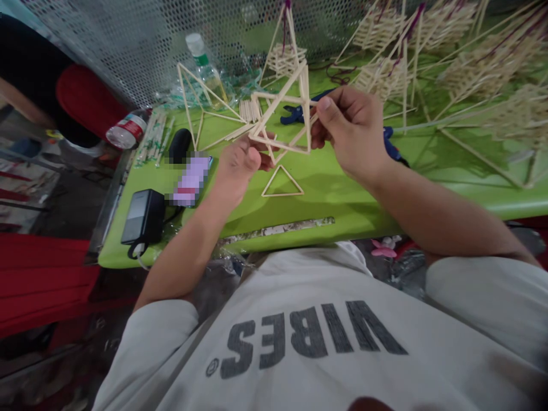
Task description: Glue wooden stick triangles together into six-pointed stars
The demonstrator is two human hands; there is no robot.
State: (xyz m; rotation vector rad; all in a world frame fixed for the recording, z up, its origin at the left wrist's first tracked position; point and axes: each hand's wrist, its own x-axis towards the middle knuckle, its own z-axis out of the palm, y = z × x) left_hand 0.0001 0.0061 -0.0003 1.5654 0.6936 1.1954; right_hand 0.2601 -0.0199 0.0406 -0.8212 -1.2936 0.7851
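Note:
Between my two hands, above the green table (231,208), is a frame of thin wooden sticks (280,91) joined in overlapping triangles. My left hand (242,165) grips its lower left corner, and some fingertips are hidden behind the sticks. My right hand (349,128) pinches the right side between thumb and fingers. Below the frame a small stick triangle (282,181) lies flat on the table. Just behind my right hand is a blue-handled tool (293,114), partly covered. A bundle of short sticks (249,112) lies behind the frame.
Several finished stick structures (383,74) with purple string crowd the right and back. Another triangular stick frame (197,108) stands at left, near a bottle (208,71), a phone (191,181), a black device (143,216) and wrapped sticks (154,137). Perforated metal (141,45) rises behind; a person (43,68) is at far left.

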